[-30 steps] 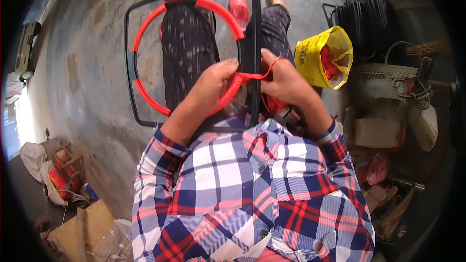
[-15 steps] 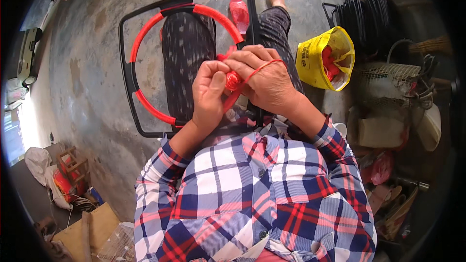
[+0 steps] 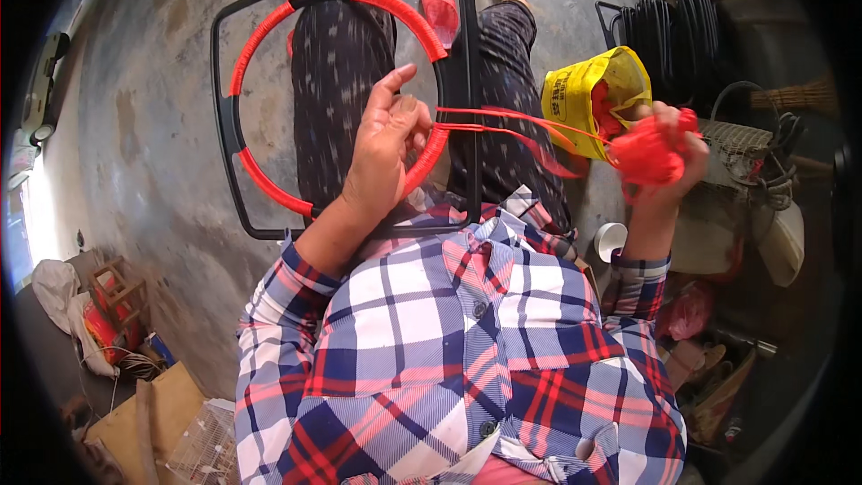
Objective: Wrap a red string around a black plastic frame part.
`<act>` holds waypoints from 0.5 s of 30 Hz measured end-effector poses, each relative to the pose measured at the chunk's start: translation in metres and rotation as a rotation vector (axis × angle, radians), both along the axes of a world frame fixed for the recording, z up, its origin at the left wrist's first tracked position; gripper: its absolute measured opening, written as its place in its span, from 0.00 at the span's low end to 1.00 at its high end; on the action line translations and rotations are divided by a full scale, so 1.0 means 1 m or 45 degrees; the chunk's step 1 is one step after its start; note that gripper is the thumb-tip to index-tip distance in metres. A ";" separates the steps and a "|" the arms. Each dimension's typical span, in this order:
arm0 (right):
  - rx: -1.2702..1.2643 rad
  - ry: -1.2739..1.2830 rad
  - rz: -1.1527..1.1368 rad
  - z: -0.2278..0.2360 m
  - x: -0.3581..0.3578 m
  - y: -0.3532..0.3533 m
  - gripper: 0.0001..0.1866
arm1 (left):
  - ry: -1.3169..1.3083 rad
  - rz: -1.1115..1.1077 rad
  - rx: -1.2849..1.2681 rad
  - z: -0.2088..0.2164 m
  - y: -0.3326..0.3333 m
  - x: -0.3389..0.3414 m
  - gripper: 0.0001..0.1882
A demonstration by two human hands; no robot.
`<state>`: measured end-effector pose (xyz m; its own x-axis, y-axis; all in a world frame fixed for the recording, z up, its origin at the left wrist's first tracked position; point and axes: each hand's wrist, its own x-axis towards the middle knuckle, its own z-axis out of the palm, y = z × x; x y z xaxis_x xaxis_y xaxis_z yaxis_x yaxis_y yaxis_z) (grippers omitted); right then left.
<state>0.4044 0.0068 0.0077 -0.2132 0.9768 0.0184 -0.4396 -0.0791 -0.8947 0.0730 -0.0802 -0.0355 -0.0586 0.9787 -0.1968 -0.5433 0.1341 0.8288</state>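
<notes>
A black rectangular frame point(image 3: 473, 27) lies across my legs, with a round ring inside it partly wrapped in red cord point(image 3: 388, 2). My left hand point(image 3: 382, 148) is at the right side of the ring, thumb and lower fingers closed at its inner edge, index finger stretched out. Out to the right, my right hand point(image 3: 687, 162) grips a loose bundle of red cord point(image 3: 648, 151), somewhat blurred. Taut red strands point(image 3: 503, 114) run from the ring to this bundle, and a flat red strip hangs slack below them.
Beyond my right hand stands a yellow bag point(image 3: 564, 103) with red material inside. Black frames point(image 3: 669, 31) are stacked at the far right, near a broom point(image 3: 790, 97). A red slipper point(image 3: 440, 11) lies by my bare foot. A wooden board point(image 3: 175, 413) is at lower left.
My right hand has moved away from my left, far out to the right with the red cord bundle, drawing the strands out. The left index finger has straightened. The frame appears slightly higher.
</notes>
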 end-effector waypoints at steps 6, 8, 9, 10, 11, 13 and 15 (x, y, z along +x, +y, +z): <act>-0.169 0.920 -0.096 -0.032 0.078 0.017 0.16 | -0.204 -0.101 -0.170 0.008 0.005 0.006 0.24; -0.159 0.730 0.026 -0.051 0.056 0.016 0.14 | -0.195 -0.205 -0.183 0.002 0.005 0.003 0.23; -0.151 0.531 0.144 -0.061 0.045 0.014 0.12 | -0.194 -0.309 -0.200 0.001 0.005 0.002 0.23; -0.195 0.173 0.092 -0.055 0.013 0.004 0.12 | -0.177 -0.305 -0.200 0.003 0.004 0.002 0.22; -0.239 -0.180 0.044 -0.046 -0.024 -0.007 0.12 | -0.162 -0.308 -0.206 0.003 0.005 0.001 0.22; -0.250 -0.399 0.345 -0.041 -0.075 -0.021 0.14 | -0.192 -0.393 -0.153 0.001 0.005 0.000 0.22; -0.118 -0.728 0.574 -0.039 -0.092 -0.024 0.12 | -0.211 -0.402 -0.154 0.000 0.006 -0.001 0.21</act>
<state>0.3125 -0.0175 -0.0316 -0.5465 0.7840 -0.2944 0.1871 -0.2284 -0.9554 0.0717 -0.0743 -0.0352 0.2849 0.9125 -0.2937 -0.5851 0.4082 0.7007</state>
